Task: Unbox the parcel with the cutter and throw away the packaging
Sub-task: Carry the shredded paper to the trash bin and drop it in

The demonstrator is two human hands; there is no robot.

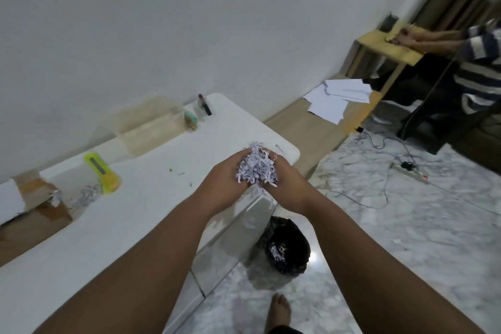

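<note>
A bunch of shredded white paper filling (pixel 256 165) is cupped between my left hand (pixel 222 179) and my right hand (pixel 287 176), both curled around it above the table's right edge. A black-lined bin (pixel 284 247) stands on the floor just below, with some shreds inside. The opened cardboard parcel (pixel 35 206) lies at the table's far left, with loose shreds (pixel 86 196) beside it. The yellow-green cutter (pixel 101 172) rests on the table near the parcel.
Small bottles and a lipstick (pixel 202 107) stand at the white table's (pixel 135 211) far end. White sheets (pixel 339 97) lie on a low wooden shelf. Cables and a power strip (pixel 409 171) cross the marble floor. Another person's striped sleeve (pixel 479 43) is at the right. My foot (pixel 280 309) is near the bin.
</note>
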